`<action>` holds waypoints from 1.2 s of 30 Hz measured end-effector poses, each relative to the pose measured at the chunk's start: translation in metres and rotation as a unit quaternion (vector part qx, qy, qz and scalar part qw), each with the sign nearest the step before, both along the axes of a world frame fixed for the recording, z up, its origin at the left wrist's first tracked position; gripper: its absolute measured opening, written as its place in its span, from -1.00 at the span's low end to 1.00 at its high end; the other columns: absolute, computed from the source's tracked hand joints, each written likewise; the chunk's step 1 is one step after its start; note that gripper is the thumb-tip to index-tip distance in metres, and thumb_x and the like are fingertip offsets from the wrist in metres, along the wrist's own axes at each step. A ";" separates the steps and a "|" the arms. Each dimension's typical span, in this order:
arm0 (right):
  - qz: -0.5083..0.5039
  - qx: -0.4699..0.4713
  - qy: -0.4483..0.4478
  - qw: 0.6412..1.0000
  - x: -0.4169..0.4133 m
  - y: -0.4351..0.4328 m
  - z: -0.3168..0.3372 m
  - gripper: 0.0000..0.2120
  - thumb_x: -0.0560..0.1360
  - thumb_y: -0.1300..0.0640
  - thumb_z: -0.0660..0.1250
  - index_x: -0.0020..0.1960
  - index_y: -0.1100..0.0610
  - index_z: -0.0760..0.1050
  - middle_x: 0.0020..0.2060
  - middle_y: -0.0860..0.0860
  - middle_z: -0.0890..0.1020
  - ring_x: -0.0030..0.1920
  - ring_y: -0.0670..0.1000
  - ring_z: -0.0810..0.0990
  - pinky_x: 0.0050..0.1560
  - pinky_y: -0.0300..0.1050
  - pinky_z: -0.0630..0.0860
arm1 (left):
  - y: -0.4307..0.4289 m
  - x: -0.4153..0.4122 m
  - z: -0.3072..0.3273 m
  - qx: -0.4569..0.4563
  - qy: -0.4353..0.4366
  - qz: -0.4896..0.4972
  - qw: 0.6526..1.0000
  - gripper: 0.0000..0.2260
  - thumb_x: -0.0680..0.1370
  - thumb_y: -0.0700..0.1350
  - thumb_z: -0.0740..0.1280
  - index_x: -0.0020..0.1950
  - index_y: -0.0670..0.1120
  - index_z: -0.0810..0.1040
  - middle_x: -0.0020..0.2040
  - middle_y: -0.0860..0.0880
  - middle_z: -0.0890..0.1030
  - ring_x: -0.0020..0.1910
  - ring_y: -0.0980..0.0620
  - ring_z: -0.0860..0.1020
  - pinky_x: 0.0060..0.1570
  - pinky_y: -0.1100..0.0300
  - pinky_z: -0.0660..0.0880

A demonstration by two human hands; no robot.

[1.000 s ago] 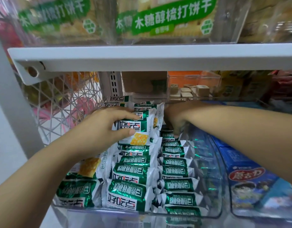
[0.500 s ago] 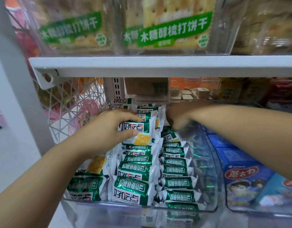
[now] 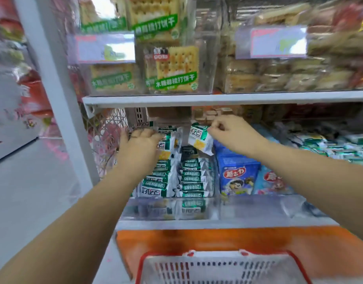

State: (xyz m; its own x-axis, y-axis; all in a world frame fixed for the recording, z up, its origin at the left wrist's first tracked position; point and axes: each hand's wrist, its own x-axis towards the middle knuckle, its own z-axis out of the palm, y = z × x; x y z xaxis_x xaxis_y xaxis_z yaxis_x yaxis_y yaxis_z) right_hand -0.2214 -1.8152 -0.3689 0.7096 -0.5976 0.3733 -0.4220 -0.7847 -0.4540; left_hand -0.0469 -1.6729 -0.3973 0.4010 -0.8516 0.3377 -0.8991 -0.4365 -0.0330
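Head view: right hand (image 3: 231, 134) pinches packet (image 3: 200, 138) (lifted); left hand (image 3: 140, 146) on stack (image 3: 190, 175), grip unclear.

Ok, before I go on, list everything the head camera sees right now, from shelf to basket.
Green-and-white foil snack packets: many, in rows, clear plastic bin, lower shelf.
Single green-and-white packet: one, held above the bin.
Blue cartoon-printed cartons: at least two, right of the bin.
Green-labelled cracker packs: several, upper shelf.
Brown biscuit packs: many, upper right, blurred.
White shelf board: one, between the levels.
Red-rimmed white plastic basket: one, bottom of view.
Left hand: one, on the left row of packets, grip hidden.
Right hand: one, pinching the single packet.
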 end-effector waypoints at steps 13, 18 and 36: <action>0.096 0.168 -0.103 0.976 -0.131 0.129 -0.073 -0.83 0.58 0.24 0.23 -0.18 0.10 0.36 -0.43 -0.10 0.54 -0.38 -0.25 0.48 -0.35 -0.36 0.32 | 0.093 -0.132 -0.045 -0.136 0.587 -0.166 0.781 -0.89 0.50 -0.16 0.39 -0.05 0.02 0.51 -0.22 0.22 0.60 -0.22 0.32 0.58 -0.17 0.45 0.46; 0.071 0.314 -0.171 0.931 -0.150 0.134 -0.100 -0.89 0.49 0.23 0.36 -0.14 0.09 0.45 -0.25 0.00 0.67 -0.22 -0.12 0.63 -0.17 -0.24 0.48 | 0.091 -0.146 -0.074 -0.149 0.585 -0.152 0.783 -0.87 0.50 -0.16 0.40 -0.05 -0.01 0.47 -0.09 -0.07 0.61 -0.06 0.03 0.61 0.04 0.18 0.51; 0.020 0.288 -0.233 0.929 -0.156 0.120 -0.098 -0.82 0.46 0.32 0.35 -0.20 0.08 0.45 -0.25 -0.05 0.68 -0.17 -0.10 0.66 -0.13 -0.28 0.53 | 0.094 -0.156 -0.072 -0.226 0.558 -0.230 0.764 -0.85 0.49 -0.23 0.36 -0.24 -0.02 0.55 -0.17 0.12 0.65 -0.09 0.14 0.61 -0.02 0.34 0.49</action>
